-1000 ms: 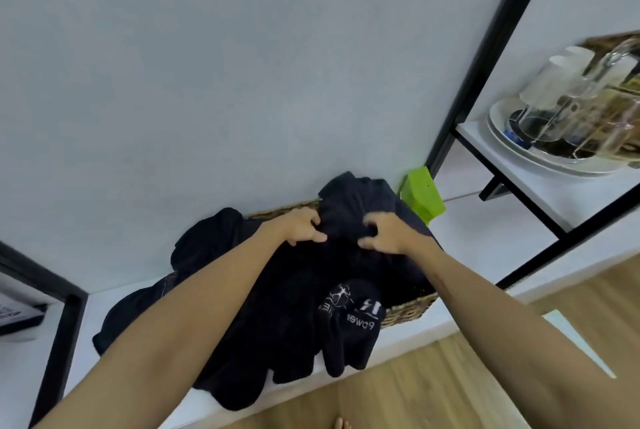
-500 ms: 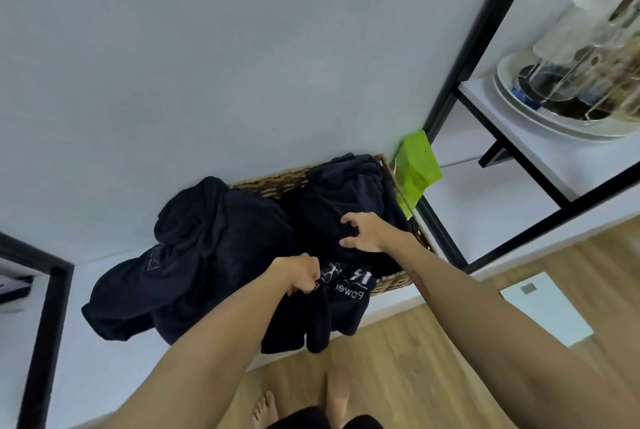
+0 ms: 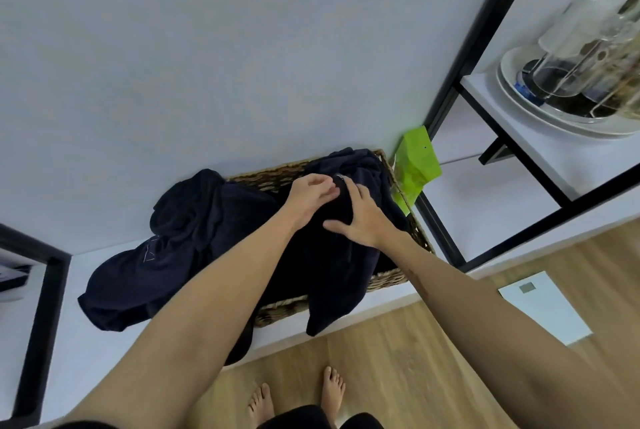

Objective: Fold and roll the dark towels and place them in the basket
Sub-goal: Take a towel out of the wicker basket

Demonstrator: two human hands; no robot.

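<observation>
**Towels in the basket, none rolled yet**

While both hands work at the top of the pile, I log the dark towels (image 3: 332, 255) as a loose heap: one bunched in the wicker basket (image 3: 398, 278) with a tail hanging over its front rim, another (image 3: 166, 255) spilling left out of the basket onto the white shelf (image 3: 69, 342). Left hand (image 3: 311, 191) has fingers curled, pinching a fold of cloth near the back of the basket. Right hand (image 3: 363, 217) lies on the same towel, thumb spread, fingers wrapped into the fabric. I see no neat fold or roll anywhere, so I judge the task barely begun; every towel is left to do. Outward: green box (image 3: 415, 165) just beside the basket, dishes (image 3: 554, 117) on the right-hand shelf, bare feet on wood floor (image 3: 415, 359).
</observation>
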